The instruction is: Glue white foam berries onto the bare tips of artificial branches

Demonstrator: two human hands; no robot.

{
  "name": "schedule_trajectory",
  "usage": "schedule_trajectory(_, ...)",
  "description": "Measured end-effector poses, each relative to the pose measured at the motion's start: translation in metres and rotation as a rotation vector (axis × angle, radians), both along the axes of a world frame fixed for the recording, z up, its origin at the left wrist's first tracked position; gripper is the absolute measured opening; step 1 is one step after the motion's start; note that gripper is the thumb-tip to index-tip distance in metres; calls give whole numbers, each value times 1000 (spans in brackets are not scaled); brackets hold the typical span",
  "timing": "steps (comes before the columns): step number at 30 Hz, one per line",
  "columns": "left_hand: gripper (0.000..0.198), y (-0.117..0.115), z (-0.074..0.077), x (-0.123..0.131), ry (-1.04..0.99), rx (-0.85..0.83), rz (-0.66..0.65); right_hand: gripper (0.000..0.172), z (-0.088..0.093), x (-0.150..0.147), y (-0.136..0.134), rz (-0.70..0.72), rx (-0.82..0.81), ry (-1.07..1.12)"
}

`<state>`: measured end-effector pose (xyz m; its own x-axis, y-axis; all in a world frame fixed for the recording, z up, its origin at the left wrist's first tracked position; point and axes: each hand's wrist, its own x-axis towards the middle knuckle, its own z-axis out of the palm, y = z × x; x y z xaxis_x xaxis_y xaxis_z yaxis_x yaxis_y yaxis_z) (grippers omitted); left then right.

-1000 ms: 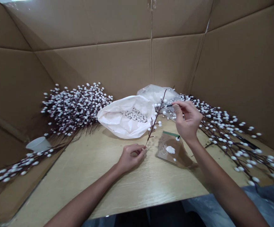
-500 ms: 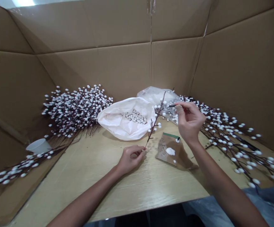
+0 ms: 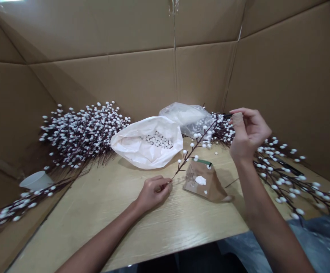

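Observation:
Closed on the lower end of a dark brown twig (image 3: pixel 192 154) with white berries, my left hand (image 3: pixel 154 192) rests low over the table. The twig leans up and to the right. My right hand (image 3: pixel 249 132), with wrapped fingertips, pinches a thin black stick (image 3: pixel 227 115) close to the twig's upper tip; whether they touch I cannot tell. Below the twig lies a brown folded packet (image 3: pixel 214 185) with a green edge and a smear of white paste (image 3: pixel 200 180). Behind it, an open white bag (image 3: pixel 131 151) holds many loose white berries (image 3: pixel 161 140).
Berry branches are heaped at the left (image 3: pixel 79 132), with more branches at the right (image 3: pixel 284 185). A white plastic cup (image 3: pixel 36 181) stands at the left. A clear plastic bag (image 3: pixel 182 113) lies behind the white one. Cardboard walls (image 3: pixel 105 83) enclose the table (image 3: pixel 119 227).
My right hand has moved up and to the right with the black stick. The twig in my left hand now leans further right. The view has shifted slightly.

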<state>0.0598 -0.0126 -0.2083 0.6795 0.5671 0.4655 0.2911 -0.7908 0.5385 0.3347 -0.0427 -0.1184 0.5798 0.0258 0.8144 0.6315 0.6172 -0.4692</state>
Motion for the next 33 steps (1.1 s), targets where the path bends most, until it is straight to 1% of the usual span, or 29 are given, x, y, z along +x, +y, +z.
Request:
schedule_trajectory(3, 21, 0, 0, 0, -1, 28, -2, 17, 0, 1, -1, 4, -50, -20)
schedule_trajectory(14, 21, 3, -2, 0, 5, 74, -5, 11, 6, -2, -5, 107, -35, -26)
schedule_trajectory(26, 21, 2, -1, -1, -8, 53, -13, 12, 4, 1, -5, 123, -68, -34)
schedule_trajectory(29, 22, 3, -1, 0, -14, 49, -14, 13, 3, 4, -2, 116, -53, -11)
schedule_trajectory(33, 21, 3, -1, 0, -15, 47, -11, 12, 2, 7, 1, 153, -8, 37)
